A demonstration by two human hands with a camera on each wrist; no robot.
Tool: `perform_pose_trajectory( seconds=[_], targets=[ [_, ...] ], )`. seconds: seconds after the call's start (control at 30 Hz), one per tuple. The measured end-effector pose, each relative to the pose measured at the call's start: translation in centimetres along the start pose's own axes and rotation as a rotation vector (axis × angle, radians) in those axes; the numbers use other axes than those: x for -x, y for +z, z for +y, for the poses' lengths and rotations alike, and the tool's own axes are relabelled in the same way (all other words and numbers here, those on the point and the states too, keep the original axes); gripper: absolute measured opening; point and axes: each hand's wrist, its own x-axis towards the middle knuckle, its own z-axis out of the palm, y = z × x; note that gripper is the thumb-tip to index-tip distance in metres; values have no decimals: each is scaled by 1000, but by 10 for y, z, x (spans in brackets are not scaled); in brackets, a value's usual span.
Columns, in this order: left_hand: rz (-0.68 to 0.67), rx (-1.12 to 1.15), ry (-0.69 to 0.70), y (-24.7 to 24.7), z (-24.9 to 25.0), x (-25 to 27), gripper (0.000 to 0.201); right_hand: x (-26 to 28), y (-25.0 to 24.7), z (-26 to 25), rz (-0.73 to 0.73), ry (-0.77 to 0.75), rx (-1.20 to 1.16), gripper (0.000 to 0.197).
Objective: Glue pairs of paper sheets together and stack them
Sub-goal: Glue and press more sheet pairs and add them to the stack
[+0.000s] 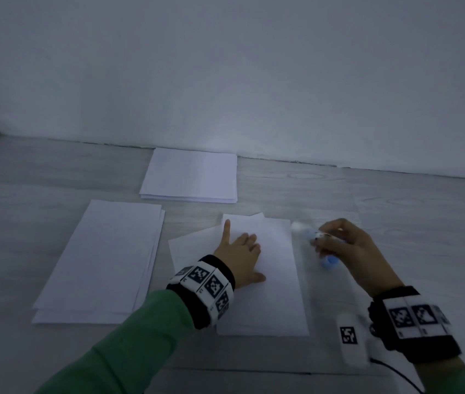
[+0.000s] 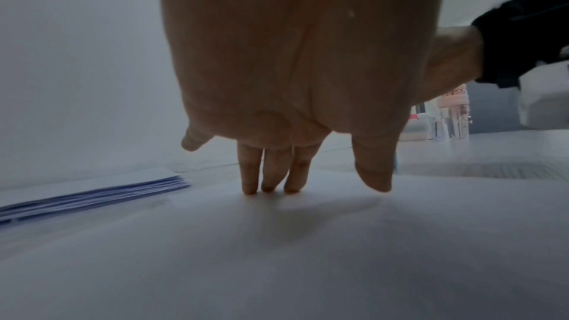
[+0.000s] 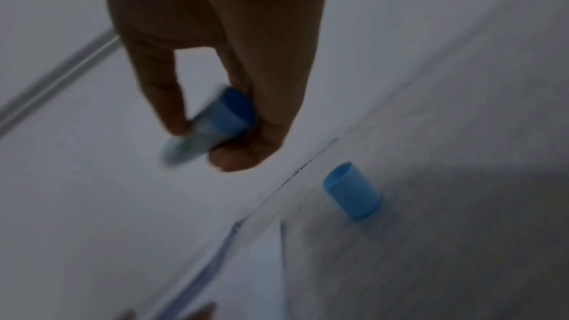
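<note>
Two hands worked: the left hand (image 1: 239, 255) pressed flat on the sheet (image 1: 276, 294), the right hand (image 1: 347, 245) gripped the glue stick (image 3: 212, 125) beside it. Loose sheets beneath could shift, misaligning the glued pair.

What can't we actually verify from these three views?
- Glue stick tip: motion-blurred in right wrist and head views; glue showing or not, unclear.
- Sheet under left hand: any glue on it invisible in dim light.
- Far stack: sheet count too small to tell.
</note>
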Motion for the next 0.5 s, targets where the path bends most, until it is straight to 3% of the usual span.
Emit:
perform_pose_trajectory(
  seconds=[0.1,0.2,0.33,0.5],
  targets=[
    [20,53,-3,-1,0,0,75,10,-9,11,110,32,-90,30],
    [12,86,2,0,-1,2,91,22,-9,19,185,-15,152,22],
    [-29,81,23,2,-1,5,116,35,-3,28,217,21,437,25],
    [-43,100,51,-3,-5,4,109,41,1,31,203,-32,520,29]
  ],
)
